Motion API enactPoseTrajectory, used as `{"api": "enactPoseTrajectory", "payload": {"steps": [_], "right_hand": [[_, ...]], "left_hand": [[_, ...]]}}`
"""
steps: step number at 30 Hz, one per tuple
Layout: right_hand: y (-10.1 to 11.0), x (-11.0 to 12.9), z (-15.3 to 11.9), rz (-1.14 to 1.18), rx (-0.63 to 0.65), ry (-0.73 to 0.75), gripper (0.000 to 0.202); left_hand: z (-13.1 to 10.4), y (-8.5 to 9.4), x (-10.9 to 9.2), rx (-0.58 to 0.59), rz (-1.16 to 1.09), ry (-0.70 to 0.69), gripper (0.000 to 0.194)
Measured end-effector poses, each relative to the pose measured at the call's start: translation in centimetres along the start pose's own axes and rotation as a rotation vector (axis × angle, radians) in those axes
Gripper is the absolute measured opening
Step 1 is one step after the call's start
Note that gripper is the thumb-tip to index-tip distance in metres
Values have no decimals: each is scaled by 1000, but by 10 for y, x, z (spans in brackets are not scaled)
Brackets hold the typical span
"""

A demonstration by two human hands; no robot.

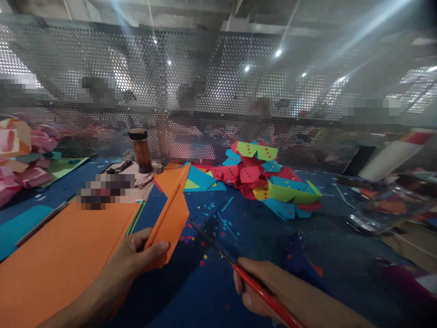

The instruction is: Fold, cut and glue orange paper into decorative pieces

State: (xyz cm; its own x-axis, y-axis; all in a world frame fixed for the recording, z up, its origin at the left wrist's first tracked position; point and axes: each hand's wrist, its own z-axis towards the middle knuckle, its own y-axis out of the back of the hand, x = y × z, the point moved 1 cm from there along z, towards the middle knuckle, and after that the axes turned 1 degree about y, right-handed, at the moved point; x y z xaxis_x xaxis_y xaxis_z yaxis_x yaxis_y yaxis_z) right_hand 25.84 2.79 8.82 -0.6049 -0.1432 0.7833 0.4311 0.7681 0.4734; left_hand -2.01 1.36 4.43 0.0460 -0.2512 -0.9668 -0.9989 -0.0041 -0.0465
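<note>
Pinching w/ L hand (140, 253), thumb on near face, 1 folded orange paper piece (175, 212), held up over dark-blue tabletop (201, 296); gripping w/ R hand (269, 275) 1 pair of red-handled scissors w/ thin dark blades (246, 276). Re paper: lying up & to L of R hand, nearer L hand (in its grip), w/ long axis running away & slightly R. Aiming scissor tips up-L, just beside R corner of paper; can't tell from 1 view if touching, nor if blades fully closed. Farther out: tiny blue & red paper scraps (227, 204), pile of red, green & blue folded paper (250, 174), brown bottle w/ black lid (141, 152). Cut off at bottom: handle ends. Partly hidden under L fingers: paper's lower end. Pixelated, unreadable: small dark object (105, 191) at L.
</note>
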Motion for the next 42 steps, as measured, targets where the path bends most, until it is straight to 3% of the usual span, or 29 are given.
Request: {"api": "enactPoseTrajectory", "payload": {"steps": [8,17,29,42], "right_hand": [[-3,2,-2,-122,0,19,15],[-7,10,-4,-167,45,-62,16],[-14,8,-3,-228,-52,-73,11],[-15,6,-2,-187,38,-109,12]], "left_hand": [[-4,-5,3,58,-5,60,40],[-6,-9,13,155,20,70,42],[-9,-11,9,152,-16,107,35],[-10,-11,10,137,5,75,35]]}}
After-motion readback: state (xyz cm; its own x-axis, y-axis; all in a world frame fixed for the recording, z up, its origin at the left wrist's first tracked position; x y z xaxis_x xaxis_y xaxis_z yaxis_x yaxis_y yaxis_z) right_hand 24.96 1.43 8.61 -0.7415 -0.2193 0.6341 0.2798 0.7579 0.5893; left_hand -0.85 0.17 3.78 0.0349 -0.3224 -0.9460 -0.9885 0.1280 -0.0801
